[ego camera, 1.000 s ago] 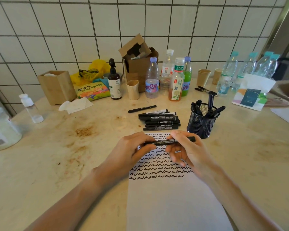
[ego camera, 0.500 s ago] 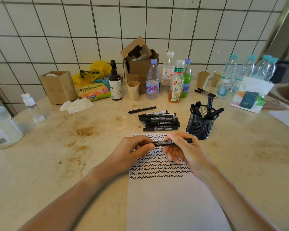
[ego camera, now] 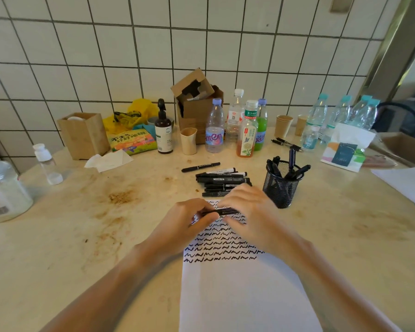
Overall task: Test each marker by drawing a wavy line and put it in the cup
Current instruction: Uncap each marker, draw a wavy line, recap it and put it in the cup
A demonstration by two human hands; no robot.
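Observation:
I hold a black marker (ego camera: 222,211) level between both hands, over the top of a white sheet (ego camera: 240,295) covered with rows of black wavy lines. My left hand (ego camera: 189,221) pinches its left end. My right hand (ego camera: 252,212) grips the right part and hides that end. A pile of several black markers (ego camera: 222,180) lies just beyond my hands, and one more marker (ego camera: 200,167) lies apart behind it. The black mesh cup (ego camera: 282,188) stands to the right of the pile with several markers in it.
Along the tiled wall stand drink bottles (ego camera: 215,130), a dark pump bottle (ego camera: 164,133), paper cups (ego camera: 283,125), cardboard boxes (ego camera: 197,109) and a snack bag (ego camera: 132,141). A clear jar (ego camera: 3,192) and small bottle (ego camera: 47,164) are at left. Another sheet (ego camera: 407,183) lies at right.
My right hand has turned palm-down over the marker's right end, which showed earlier. Both hands sit slightly farther from me over the sheet's top.

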